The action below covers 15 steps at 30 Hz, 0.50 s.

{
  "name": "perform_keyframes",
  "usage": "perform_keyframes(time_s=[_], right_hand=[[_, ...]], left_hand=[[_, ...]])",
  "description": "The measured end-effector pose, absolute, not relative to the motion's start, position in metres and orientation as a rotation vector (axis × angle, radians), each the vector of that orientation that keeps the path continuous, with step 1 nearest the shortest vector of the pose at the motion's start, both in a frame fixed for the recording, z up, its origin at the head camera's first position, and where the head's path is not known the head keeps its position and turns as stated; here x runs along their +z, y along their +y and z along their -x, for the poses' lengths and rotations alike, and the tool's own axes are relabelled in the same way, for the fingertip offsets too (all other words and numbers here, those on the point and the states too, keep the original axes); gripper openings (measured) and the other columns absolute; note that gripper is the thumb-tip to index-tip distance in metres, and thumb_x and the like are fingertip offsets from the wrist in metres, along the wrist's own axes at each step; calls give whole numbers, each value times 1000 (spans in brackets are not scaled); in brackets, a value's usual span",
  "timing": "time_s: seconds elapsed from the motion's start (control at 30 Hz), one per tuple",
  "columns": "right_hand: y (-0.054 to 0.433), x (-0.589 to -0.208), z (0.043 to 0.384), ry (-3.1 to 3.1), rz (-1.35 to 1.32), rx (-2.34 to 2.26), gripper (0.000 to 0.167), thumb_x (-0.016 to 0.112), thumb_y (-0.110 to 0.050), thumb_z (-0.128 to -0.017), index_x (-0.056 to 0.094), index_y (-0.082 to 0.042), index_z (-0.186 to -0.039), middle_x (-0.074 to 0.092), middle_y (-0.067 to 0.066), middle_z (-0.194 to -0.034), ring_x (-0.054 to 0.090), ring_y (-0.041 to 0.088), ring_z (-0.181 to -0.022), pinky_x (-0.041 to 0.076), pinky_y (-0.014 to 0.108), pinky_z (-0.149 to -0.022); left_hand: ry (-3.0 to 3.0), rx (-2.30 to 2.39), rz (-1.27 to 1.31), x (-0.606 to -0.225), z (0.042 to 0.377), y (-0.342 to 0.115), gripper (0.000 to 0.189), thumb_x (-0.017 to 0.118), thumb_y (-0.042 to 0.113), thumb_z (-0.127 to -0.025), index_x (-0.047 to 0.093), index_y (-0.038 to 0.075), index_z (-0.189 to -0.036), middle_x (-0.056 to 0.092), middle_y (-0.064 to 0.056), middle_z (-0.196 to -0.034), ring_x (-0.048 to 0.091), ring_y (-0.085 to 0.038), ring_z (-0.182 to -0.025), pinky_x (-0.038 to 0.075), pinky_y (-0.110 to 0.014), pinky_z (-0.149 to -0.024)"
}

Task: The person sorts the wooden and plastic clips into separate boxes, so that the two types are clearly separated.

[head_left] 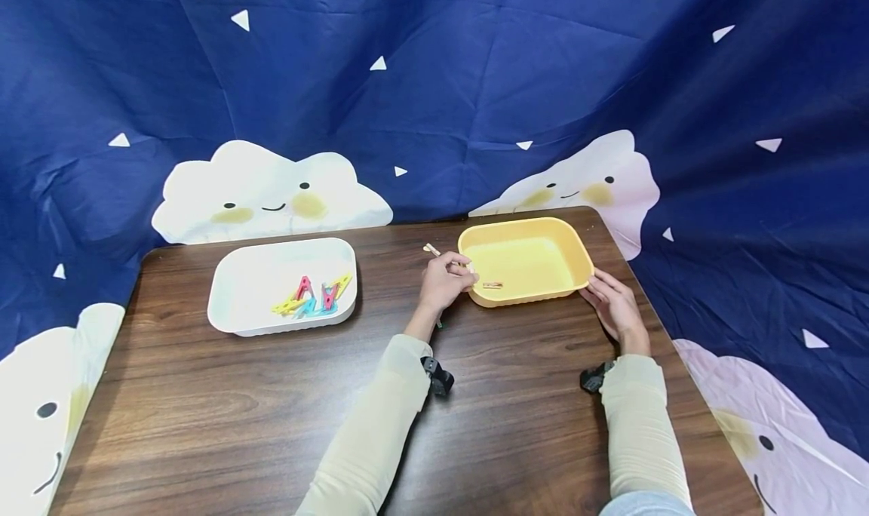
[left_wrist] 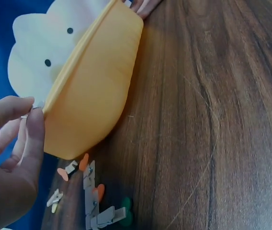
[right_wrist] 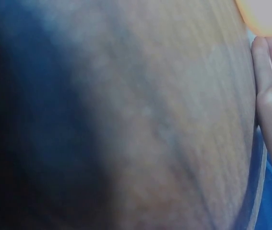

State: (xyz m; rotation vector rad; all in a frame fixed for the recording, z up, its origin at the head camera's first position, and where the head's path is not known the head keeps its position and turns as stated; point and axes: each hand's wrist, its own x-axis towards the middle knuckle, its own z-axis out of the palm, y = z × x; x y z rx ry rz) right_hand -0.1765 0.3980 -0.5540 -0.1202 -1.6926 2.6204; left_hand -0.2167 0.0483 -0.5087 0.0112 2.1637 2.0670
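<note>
At the left rim of the yellow bin, my left hand pinches a small pale clothespin, mostly hidden by thumb and fingers. One small wooden clothespin lies inside the bin near its front left. More little wooden clothespins, some with orange or green shapes on them, lie on the table beside the bin, partly behind my left hand in the head view. My right hand touches the bin's front right corner with extended fingers; the right wrist view shows these fingers against the bin's edge.
A white bin stands to the left, holding several larger plastic clothespins in red, yellow and blue. Both bins stand on a dark wooden table. A blue curtain with clouds hangs behind the table's far edge.
</note>
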Motion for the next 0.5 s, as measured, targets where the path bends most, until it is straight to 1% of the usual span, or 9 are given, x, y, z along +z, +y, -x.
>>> perform_keyframes(time_s=[0.17, 0.23, 0.3, 0.43, 0.47, 0.5], right_hand=[[397, -554, 177, -1706, 129, 2610, 30, 52, 4, -103, 75, -10, -116, 72, 0, -116, 69, 11, -104, 52, 28, -96], [397, -555, 177, -1710, 132, 2606, 30, 53, 4, -102, 75, -10, -115, 72, 0, -116, 68, 12, -104, 52, 28, -96], [397, -554, 177, -1710, 128, 2610, 30, 52, 4, -103, 75, -9, -116, 72, 0, -116, 68, 12, -105, 52, 28, -96], [397, -553, 177, -1714, 134, 2611, 30, 52, 4, -103, 75, -10, -115, 72, 0, -115, 68, 11, -104, 52, 28, -95], [397, -553, 177, -1717, 136, 2611, 30, 52, 4, -103, 75, -10, -115, 73, -1, -115, 68, 11, -104, 52, 28, -95], [397, -553, 177, -1714, 141, 2611, 29, 52, 4, -103, 75, -10, -115, 73, 0, -115, 68, 11, -103, 52, 28, -95]], left_hand=[[2230, 2022, -39, -508, 216, 51, 28, 80, -2, -79, 73, -1, -106, 72, -8, -77, 61, -6, -59, 56, -22, -60], [2221, 2027, -41, -508, 216, 51, 29, 80, -2, -79, 73, -2, -108, 72, -9, -78, 61, -6, -59, 56, -22, -60], [2186, 2047, -40, -509, 217, 51, 31, 79, -4, -80, 72, -4, -110, 72, -10, -79, 62, -6, -59, 58, -25, -62], [2124, 2068, -35, -509, 217, 48, 31, 78, -6, -81, 70, -6, -110, 71, -12, -80, 63, -7, -59, 62, -41, -71], [2126, 2061, -39, -510, 217, 47, 30, 78, -6, -81, 70, -6, -110, 71, -12, -80, 63, -8, -59, 61, -43, -72], [2146, 2041, -47, -510, 217, 46, 30, 78, -5, -81, 70, -6, -109, 71, -10, -80, 64, -10, -60, 61, -43, -71]])
